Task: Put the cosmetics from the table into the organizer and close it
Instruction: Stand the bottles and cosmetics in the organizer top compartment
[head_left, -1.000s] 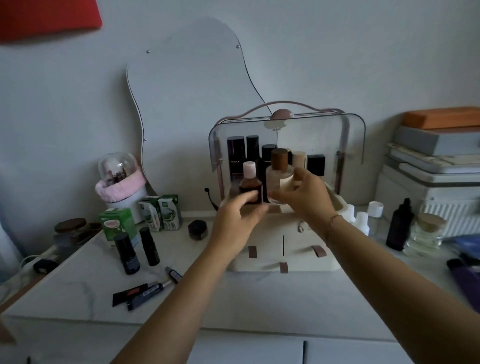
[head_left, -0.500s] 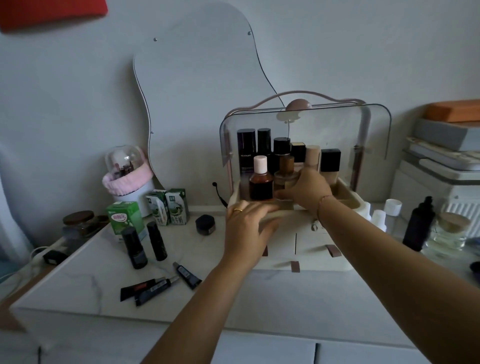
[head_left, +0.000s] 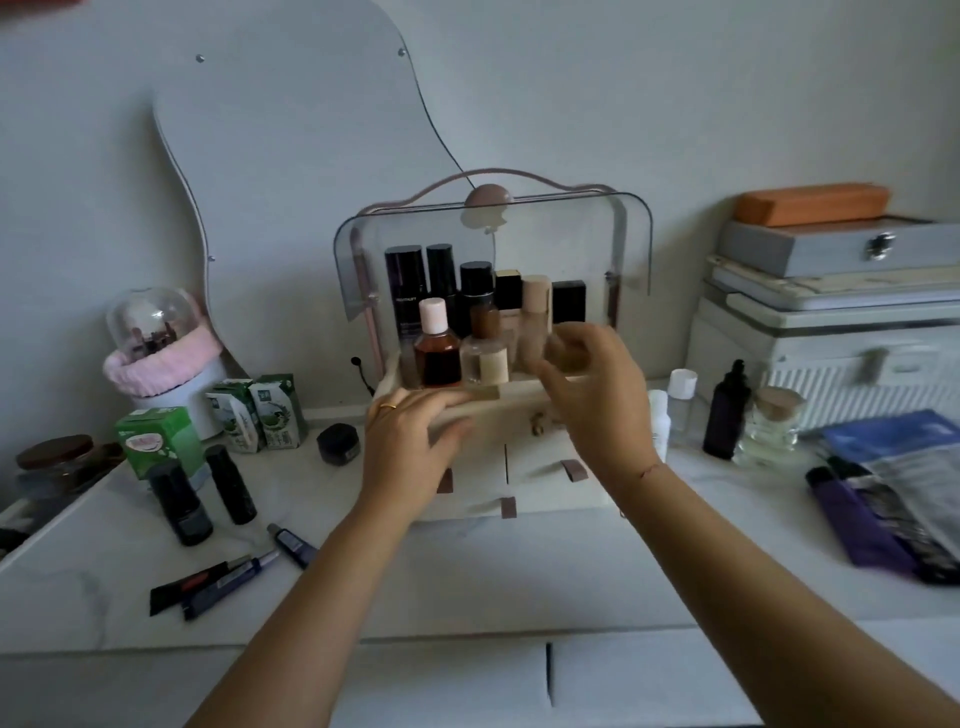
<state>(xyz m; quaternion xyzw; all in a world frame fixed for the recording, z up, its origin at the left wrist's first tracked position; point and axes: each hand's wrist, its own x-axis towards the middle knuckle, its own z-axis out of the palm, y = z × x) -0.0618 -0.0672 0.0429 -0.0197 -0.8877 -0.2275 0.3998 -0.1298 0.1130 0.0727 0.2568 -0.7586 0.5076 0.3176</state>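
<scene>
1. The fingers (head_left: 447, 402) of the left hand (head_left: 410, 447) lie straight and pressed together, flat on the front rim of the organizer's top tray. The thumb sits lower, against the front, and one finger wears a gold ring.
2. The right hand (head_left: 597, 395) is just in front of the tray's right half. Its fingers are loosely curled with the thumb apart from them. It is blurred, and I can see nothing held in it.
3. The cream plastic cosmetics organizer with drawers (head_left: 540, 467) stands at the middle of the white marble-patterned tabletop (head_left: 519, 571), toward its back edge. Its clear curved lid (head_left: 582, 249) is swung up, so it stands open.
4. At the front of the tray, an amber bottle with a pale pink cap (head_left: 436, 353) stands upright. A clear glass bottle with a brown cap (head_left: 485, 353) stands just beside it. Behind them is a row of tall black bottles (head_left: 405, 280).
5. Out on the tabletop, a small black jar (head_left: 338, 442) sits near the organizer's left side.
6. Two black cylindrical bottles (head_left: 182, 509) stand toward the left edge.
7. Several dark tubes (head_left: 228, 577) lie near the front left corner.
8. To the organizer's right, a dark dropper bottle (head_left: 724, 410) stands beside a glass jar with a cork-coloured lid (head_left: 771, 421).
</scene>
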